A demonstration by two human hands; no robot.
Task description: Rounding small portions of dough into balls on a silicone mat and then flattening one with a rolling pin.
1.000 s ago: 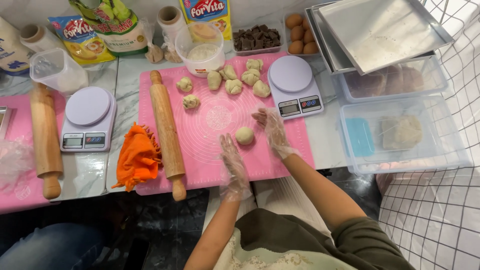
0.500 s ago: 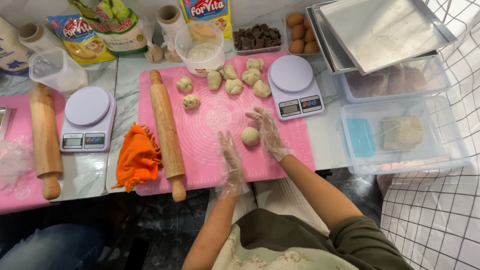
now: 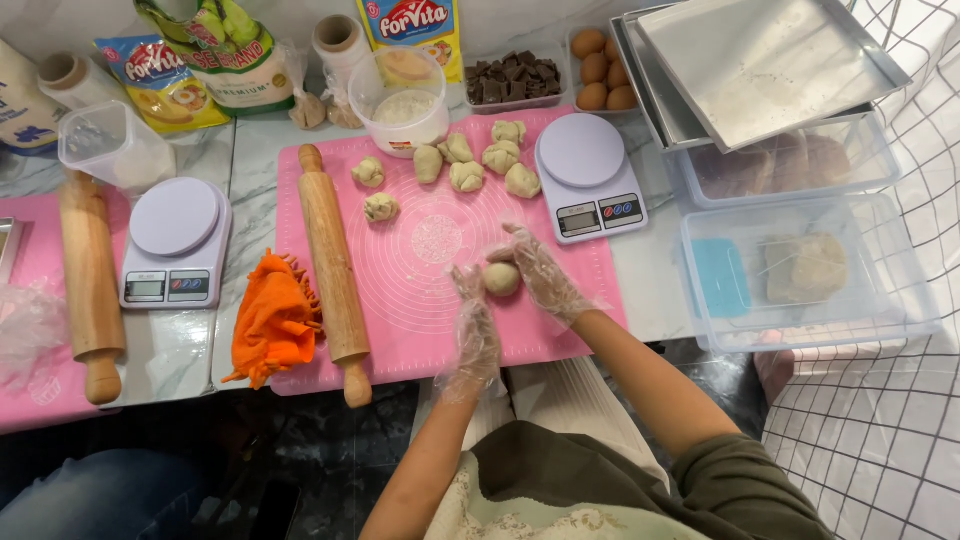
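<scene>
My two hands wear thin clear plastic gloves. They cup a round dough ball (image 3: 502,279) between them on a pink silicone mat (image 3: 420,300). My left hand (image 3: 476,322) touches the ball's left side and my right hand (image 3: 543,272) curves around its right side. Several rough dough pieces (image 3: 466,176) lie at the far end of the mat, and one more dough piece (image 3: 380,208) lies apart to their left.
A wooden rolling pin (image 3: 333,268) lies along the mat's left edge beside an orange cloth (image 3: 274,322). A white scale (image 3: 590,176) stands right of the dough pieces, and clear tubs (image 3: 880,300) stand further right under metal trays (image 3: 760,60). Behind are a flour bowl (image 3: 400,100), chocolate chunks (image 3: 515,80) and eggs (image 3: 600,70).
Both hands have closed in on the dough ball from either side; a second ago they were apart from it with fingers spread.
</scene>
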